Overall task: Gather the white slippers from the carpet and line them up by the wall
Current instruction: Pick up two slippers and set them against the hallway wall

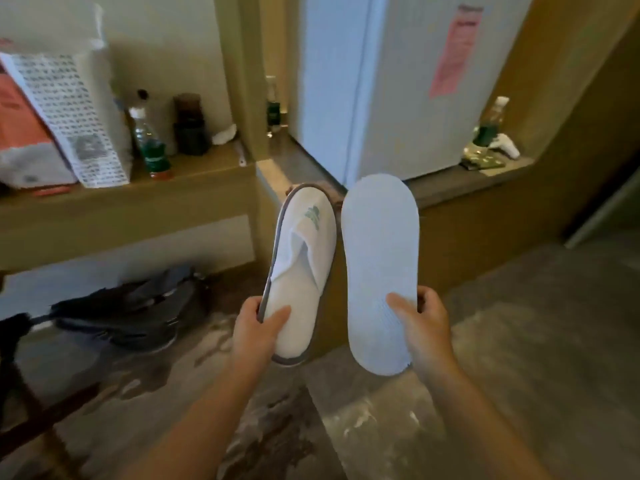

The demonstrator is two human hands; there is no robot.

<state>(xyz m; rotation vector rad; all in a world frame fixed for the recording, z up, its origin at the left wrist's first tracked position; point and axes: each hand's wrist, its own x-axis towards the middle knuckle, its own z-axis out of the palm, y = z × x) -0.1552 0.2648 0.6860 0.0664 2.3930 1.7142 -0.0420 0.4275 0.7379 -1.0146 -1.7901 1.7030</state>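
My left hand [259, 327] grips the heel end of a white slipper [301, 258] with a grey rim and a green logo, its top side facing me. In my right hand [420, 323] is a second white slipper [379, 258], held by its heel with the pale sole turned toward me. Both slippers are raised upright in the air, side by side and slightly apart, above the patterned carpet [519, 341] and in front of a low wooden ledge.
A white mini fridge [398, 81] stands on the ledge [467, 181] with bottles beside it. At left, a wooden shelf [138, 195] carries paper bags, bottles and a dark jar. Dark shoes [131, 313] lie on the floor underneath it. A chair frame [41, 410] is at the lower left.
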